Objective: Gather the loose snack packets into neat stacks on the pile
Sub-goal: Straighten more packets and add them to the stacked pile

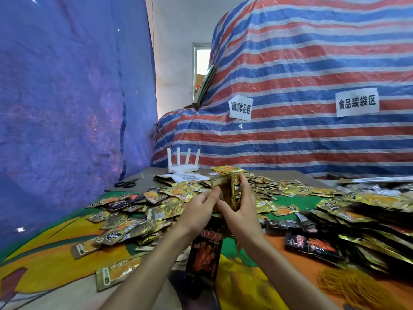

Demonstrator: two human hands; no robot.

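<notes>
Gold packet stack [225, 186], upright over bench [288, 201]: fingers of left hand [200, 209] and right hand [242, 211] grasp it from either side; loose packets [134, 220] left, pile [375, 222] right.

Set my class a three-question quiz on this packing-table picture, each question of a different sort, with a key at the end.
1. True or false: the left hand and the right hand together hold an upright bundle of gold foil snack packets.
2. The white four-antenna router stands: A) at the far end of the grey table, before the red, white and blue striped tarpaulin; B) in the left hand; C) on top of the held bundle.
3. Fill in: the black-handled scissors lie to the router's ___.
Key: 1 true; 2 A; 3 left.
</notes>
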